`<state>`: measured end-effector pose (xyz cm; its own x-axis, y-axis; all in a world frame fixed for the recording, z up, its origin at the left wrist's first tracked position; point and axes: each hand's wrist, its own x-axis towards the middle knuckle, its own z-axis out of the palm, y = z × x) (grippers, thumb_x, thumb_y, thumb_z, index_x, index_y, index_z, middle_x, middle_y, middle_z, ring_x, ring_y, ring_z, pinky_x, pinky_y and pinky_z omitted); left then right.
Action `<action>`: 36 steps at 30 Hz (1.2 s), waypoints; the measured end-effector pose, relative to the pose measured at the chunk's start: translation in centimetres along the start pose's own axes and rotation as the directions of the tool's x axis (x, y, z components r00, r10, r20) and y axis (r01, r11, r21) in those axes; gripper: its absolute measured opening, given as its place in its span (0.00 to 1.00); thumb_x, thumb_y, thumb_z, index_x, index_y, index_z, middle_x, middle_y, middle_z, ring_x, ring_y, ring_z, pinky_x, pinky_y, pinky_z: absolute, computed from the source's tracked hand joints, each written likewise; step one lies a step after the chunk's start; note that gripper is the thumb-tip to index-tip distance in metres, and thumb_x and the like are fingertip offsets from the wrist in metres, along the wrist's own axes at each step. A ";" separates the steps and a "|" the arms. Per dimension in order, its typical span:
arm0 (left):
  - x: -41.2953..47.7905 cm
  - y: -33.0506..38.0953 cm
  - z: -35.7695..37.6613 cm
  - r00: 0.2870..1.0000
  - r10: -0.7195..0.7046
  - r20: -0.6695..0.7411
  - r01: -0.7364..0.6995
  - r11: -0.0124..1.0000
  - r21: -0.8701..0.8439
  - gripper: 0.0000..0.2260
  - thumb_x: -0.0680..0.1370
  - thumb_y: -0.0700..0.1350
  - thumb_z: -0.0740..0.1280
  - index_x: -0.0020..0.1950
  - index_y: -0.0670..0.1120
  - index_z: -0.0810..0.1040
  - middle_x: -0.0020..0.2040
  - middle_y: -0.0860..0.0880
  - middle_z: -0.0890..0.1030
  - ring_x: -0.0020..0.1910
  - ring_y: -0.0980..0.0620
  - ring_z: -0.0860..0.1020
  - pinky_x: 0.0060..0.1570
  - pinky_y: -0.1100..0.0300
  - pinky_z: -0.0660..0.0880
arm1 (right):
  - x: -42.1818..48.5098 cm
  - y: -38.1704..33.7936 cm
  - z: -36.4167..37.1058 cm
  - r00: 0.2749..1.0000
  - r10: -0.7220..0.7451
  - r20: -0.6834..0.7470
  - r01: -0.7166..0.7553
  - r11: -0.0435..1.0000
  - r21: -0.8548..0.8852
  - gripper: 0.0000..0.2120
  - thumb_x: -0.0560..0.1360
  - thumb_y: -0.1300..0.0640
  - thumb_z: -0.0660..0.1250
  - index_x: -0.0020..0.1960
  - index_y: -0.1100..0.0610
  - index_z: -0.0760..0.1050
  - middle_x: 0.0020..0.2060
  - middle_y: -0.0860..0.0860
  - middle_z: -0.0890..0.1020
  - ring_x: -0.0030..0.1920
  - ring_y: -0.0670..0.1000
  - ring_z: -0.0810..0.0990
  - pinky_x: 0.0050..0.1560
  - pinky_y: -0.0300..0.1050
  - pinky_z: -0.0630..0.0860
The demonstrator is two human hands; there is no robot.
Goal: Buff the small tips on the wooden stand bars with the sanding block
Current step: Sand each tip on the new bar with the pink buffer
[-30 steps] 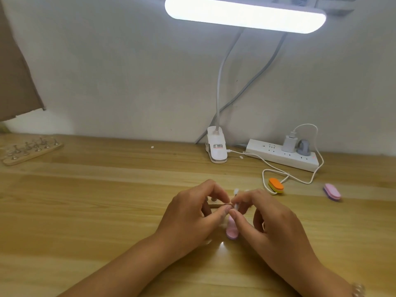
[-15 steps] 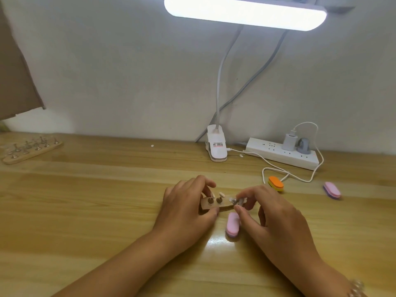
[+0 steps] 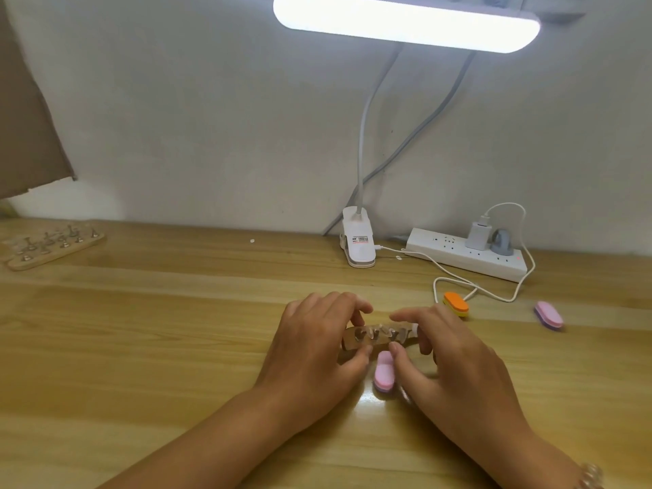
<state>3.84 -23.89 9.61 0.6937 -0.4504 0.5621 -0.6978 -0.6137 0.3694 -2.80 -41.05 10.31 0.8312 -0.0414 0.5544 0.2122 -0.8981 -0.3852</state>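
We logged the wooden stand bar (image 3: 374,339) with small tips (image 3: 369,334) mid-table (image 3: 176,347), the left hand (image 3: 317,347) gripping its 9 o'clock end and the right hand (image 3: 455,358) pinching its 3 o'clock end. The pink sanding block (image 3: 383,375) lay unheld just at 6 o'clock. An orange block (image 3: 456,303) sat at 2 o'clock, and a second bar (image 3: 53,248) well off at 10.

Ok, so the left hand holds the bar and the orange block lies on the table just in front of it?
No. The head view shows the pink block in front of the bar; the orange block lies further right, near the power strip. The left hand does hold the bar.
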 end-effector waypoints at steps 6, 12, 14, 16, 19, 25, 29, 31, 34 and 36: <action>-0.2 0.4 0.0 0.999 0.033 -0.006 -0.033 0.998 0.046 0.15 0.72 0.53 0.69 0.59 0.55 0.76 0.48 0.61 0.78 0.49 0.60 0.72 0.55 0.65 0.61 | 0.0 0.0 0.0 0.999 -0.028 -0.016 0.028 1.000 0.013 0.04 0.72 0.45 0.68 0.46 0.43 0.77 0.38 0.40 0.69 0.32 0.43 0.72 0.28 0.39 0.69; 0.0 0.0 0.0 0.999 -0.027 -0.043 0.029 0.999 0.043 0.13 0.74 0.52 0.70 0.58 0.56 0.75 0.47 0.62 0.78 0.49 0.60 0.72 0.55 0.64 0.61 | -0.1 -0.3 -0.1 0.999 -0.048 -0.001 0.048 0.999 -0.003 0.05 0.71 0.49 0.72 0.44 0.44 0.76 0.37 0.35 0.67 0.34 0.34 0.69 0.28 0.35 0.64; 0.2 -0.5 0.0 0.994 -0.112 -0.010 0.112 0.994 0.014 0.14 0.75 0.53 0.71 0.59 0.59 0.73 0.47 0.63 0.78 0.51 0.61 0.73 0.57 0.63 0.61 | -0.1 -0.4 -0.1 0.998 -0.061 0.004 0.061 0.998 0.000 0.05 0.71 0.49 0.71 0.44 0.44 0.76 0.36 0.36 0.67 0.34 0.33 0.69 0.29 0.35 0.63; 0.4 -0.9 0.0 0.977 -0.212 0.021 0.212 0.976 -0.045 0.15 0.75 0.54 0.71 0.59 0.60 0.72 0.47 0.64 0.78 0.53 0.61 0.73 0.59 0.61 0.64 | -0.1 -0.3 -0.1 0.998 -0.066 0.002 0.066 0.998 -0.001 0.04 0.71 0.50 0.72 0.44 0.44 0.76 0.36 0.38 0.67 0.31 0.37 0.68 0.29 0.35 0.63; 0.5 -1.2 0.1 0.956 -0.288 0.059 0.292 0.952 -0.088 0.16 0.75 0.53 0.71 0.59 0.59 0.71 0.50 0.64 0.77 0.55 0.59 0.74 0.61 0.56 0.68 | -0.1 -0.3 -0.1 0.997 -0.078 0.013 0.078 0.997 -0.007 0.04 0.71 0.49 0.71 0.44 0.44 0.76 0.35 0.39 0.67 0.30 0.39 0.68 0.29 0.35 0.63; -0.2 0.0 -0.1 0.997 -0.002 -0.076 0.001 1.000 -0.016 0.14 0.73 0.52 0.70 0.56 0.55 0.73 0.51 0.63 0.72 0.48 0.63 0.67 0.49 0.71 0.67 | 0.0 0.1 0.1 0.999 -0.051 -0.019 0.052 0.997 0.060 0.07 0.71 0.52 0.74 0.45 0.45 0.76 0.34 0.40 0.69 0.33 0.41 0.70 0.30 0.38 0.65; -0.2 0.2 0.0 0.996 0.079 0.028 -0.076 0.992 -0.096 0.08 0.76 0.56 0.64 0.53 0.57 0.75 0.50 0.61 0.76 0.48 0.61 0.71 0.43 0.66 0.71 | 0.0 -0.1 -0.2 0.998 -0.059 0.002 0.058 0.993 0.105 0.08 0.72 0.54 0.74 0.46 0.46 0.76 0.34 0.40 0.71 0.31 0.45 0.71 0.30 0.40 0.68; -0.2 0.0 0.0 0.999 0.043 0.028 -0.037 0.984 -0.174 0.06 0.76 0.55 0.64 0.51 0.57 0.75 0.48 0.61 0.78 0.46 0.59 0.74 0.40 0.65 0.71 | 0.0 -0.2 -0.3 0.997 -0.069 0.018 0.067 0.991 0.113 0.08 0.72 0.53 0.75 0.47 0.45 0.76 0.34 0.40 0.72 0.31 0.45 0.71 0.30 0.40 0.68; -0.1 -0.3 0.0 0.998 -0.018 0.053 0.033 0.955 -0.295 0.04 0.77 0.49 0.68 0.49 0.56 0.76 0.45 0.62 0.80 0.41 0.56 0.78 0.37 0.61 0.71 | -0.1 -0.4 -0.4 0.995 -0.020 0.094 0.013 0.997 0.078 0.12 0.70 0.38 0.68 0.49 0.43 0.72 0.36 0.41 0.73 0.35 0.46 0.74 0.31 0.40 0.69; 0.0 -0.5 0.1 0.995 -0.052 0.082 0.078 0.928 -0.365 0.04 0.77 0.46 0.70 0.48 0.55 0.77 0.43 0.62 0.81 0.37 0.55 0.78 0.35 0.58 0.73 | -0.4 -0.4 -0.2 0.984 -0.010 0.180 0.014 1.000 -0.019 0.19 0.67 0.30 0.56 0.50 0.40 0.68 0.38 0.40 0.73 0.38 0.45 0.75 0.35 0.39 0.71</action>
<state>4.17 -23.60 9.36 0.7411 -0.4695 0.4800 -0.6584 -0.3681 0.6565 -3.33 -40.81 10.38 0.9078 0.0473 0.4167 0.2139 -0.9069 -0.3631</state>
